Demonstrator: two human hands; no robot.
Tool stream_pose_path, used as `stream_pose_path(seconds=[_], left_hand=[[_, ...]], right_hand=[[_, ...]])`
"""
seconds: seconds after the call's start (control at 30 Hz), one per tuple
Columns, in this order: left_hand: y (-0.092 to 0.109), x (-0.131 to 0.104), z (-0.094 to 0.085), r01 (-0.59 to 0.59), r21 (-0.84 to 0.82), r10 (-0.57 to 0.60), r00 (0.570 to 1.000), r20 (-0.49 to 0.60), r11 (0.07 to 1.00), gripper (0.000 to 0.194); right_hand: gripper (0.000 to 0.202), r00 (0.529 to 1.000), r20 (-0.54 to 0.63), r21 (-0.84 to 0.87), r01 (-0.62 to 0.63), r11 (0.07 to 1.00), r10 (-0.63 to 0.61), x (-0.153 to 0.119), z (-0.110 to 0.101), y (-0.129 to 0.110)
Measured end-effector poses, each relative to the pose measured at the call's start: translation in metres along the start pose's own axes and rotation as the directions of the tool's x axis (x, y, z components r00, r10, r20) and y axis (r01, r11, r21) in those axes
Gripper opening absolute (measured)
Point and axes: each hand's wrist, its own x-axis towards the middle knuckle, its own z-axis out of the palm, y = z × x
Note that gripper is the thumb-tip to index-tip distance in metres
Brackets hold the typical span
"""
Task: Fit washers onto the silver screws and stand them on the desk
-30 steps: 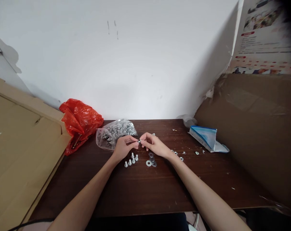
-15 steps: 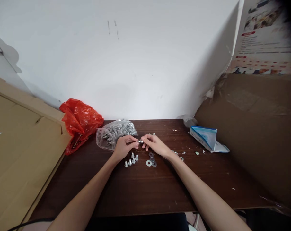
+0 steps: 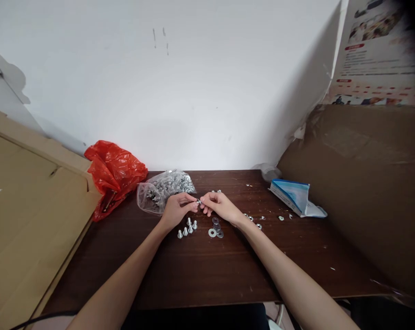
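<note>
Starting far left of the little bolt, a cardboard sheet (image 3: 32,206) leans against the table's (image 3: 200,275) edge, and a crumpled red plastic bag (image 3: 114,173) sits just beyond it. Closer to the bolt, on its left and a touch farther back, lies a clear bag of metal hardware (image 3: 164,188).

Now the left hand (image 3: 176,211): fingers curled, thumb and forefinger pinched onto the small bolt (image 3: 198,201), which is held just above the table at the centre of the action. Below the bolt, towards the person, a short row of upright bolts (image 3: 187,228) stands on the wood. Just right of that row, a few washers (image 3: 215,228) lie flat.

The right hand (image 3: 221,207) meets the left at the bolt, fingertips closed on its other end; whatever small piece it may be pinching there is too tiny to make out. My read: this is the fitting stage, a part being worked onto the bolt's shank. The next move calls for a steady left pinch while the right fingers turn or slide squarely, without cocking the piece.

Further right of the bolt, loose small metal bits (image 3: 259,222) dot the table, then a blue-and-white packet (image 3: 295,197), and a big cardboard box (image 3: 365,183) beyond.
</note>
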Motion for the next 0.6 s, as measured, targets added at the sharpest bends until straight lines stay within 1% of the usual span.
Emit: stream_pose_path(seconds=[0.13, 0.3, 0.43, 0.6], left_hand=[[-0.0002, 0.0003, -0.0004, 0.010, 0.007, -0.010, 1.000, -0.006, 1.000, 0.024], [0.0034, 0.0000, 0.0005, 0.004, 0.031, -0.003, 1.000, -0.015, 1.000, 0.023], [0.0054, -0.0003, 0.0016, -0.029, 0.099, 0.032, 0.999, -0.031, 0.995, 0.021], [0.0025, -0.0002, 0.0013, -0.087, 0.147, 0.090, 0.996, -0.013, 0.985, 0.022]], right_hand=[[0.034, 1.000, -0.012, 0.015, 0.019, 1.000, -0.018, -0.0004, -0.0019, 0.0002], [0.036, 0.998, -0.038, 0.035, 0.060, 0.998, -0.059, 0.0009, -0.0027, 0.0002], [0.037, 0.991, -0.095, 0.051, 0.102, 0.993, -0.097, 0.0028, -0.0007, 0.0012], [0.039, 0.989, -0.111, 0.043, 0.100, 0.994, -0.095, 0.0031, 0.0025, 0.0012]])
